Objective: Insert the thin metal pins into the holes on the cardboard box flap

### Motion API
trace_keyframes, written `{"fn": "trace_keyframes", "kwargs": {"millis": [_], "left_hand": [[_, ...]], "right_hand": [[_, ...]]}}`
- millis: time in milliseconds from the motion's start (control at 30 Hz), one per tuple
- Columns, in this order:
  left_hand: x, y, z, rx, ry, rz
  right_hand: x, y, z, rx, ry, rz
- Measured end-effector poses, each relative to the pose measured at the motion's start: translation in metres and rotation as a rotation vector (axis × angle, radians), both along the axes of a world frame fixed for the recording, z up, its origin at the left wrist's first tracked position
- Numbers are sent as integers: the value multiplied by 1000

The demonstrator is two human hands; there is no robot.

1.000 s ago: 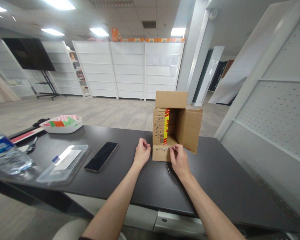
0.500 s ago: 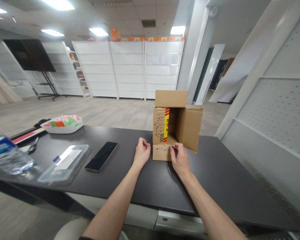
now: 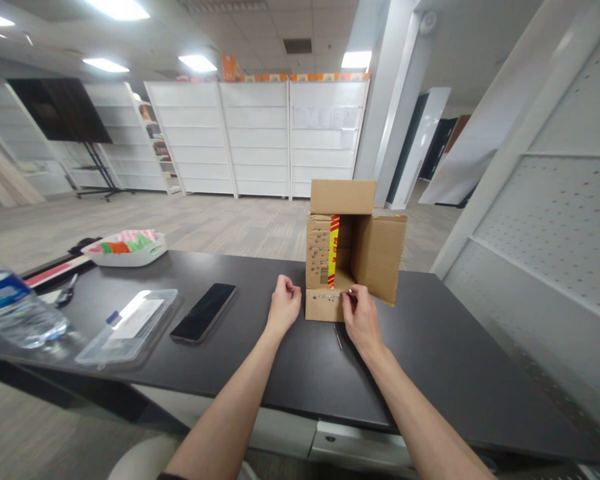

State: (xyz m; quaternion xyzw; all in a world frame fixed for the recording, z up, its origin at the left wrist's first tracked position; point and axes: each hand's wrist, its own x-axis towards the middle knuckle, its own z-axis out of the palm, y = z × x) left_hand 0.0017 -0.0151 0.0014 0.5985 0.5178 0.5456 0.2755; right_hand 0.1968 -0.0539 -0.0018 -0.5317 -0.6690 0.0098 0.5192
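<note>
A cardboard box [image 3: 380,257] stands on the dark table, its opening toward me and its flaps spread. Small round metal pieces dot its left flap [image 3: 316,257], and a row of them runs along its lower front flap [image 3: 323,309]. My right hand [image 3: 363,317] pinches a tiny shiny piece at the right end of that row; its kind is too small to make out. Just left of the box, my left hand [image 3: 284,307] is curled closed, its fingertips together, and whatever it may hold is hidden. A thin metal rod [image 3: 338,337] lies below the lower flap.
On the table [image 3: 445,360] to the left are a black phone [image 3: 204,313], a clear plastic case [image 3: 130,327], a water bottle [image 3: 17,310] and a white basket [image 3: 130,257] with colourful contents. A perforated panel [image 3: 555,227] rises along the right side.
My right hand has shifted very slightly to the right along the lower flap, still pinching. My left hand stays where it was.
</note>
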Motion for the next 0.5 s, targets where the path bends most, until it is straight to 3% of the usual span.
{"fn": "trace_keyframes", "kwargs": {"millis": [267, 500], "left_hand": [[0, 0, 1, -10, -4, 1], [1, 0, 1, -31, -2, 12]], "right_hand": [[2, -1, 4, 32, -167, -5], [3, 1, 3, 70, -179, 35]]}}
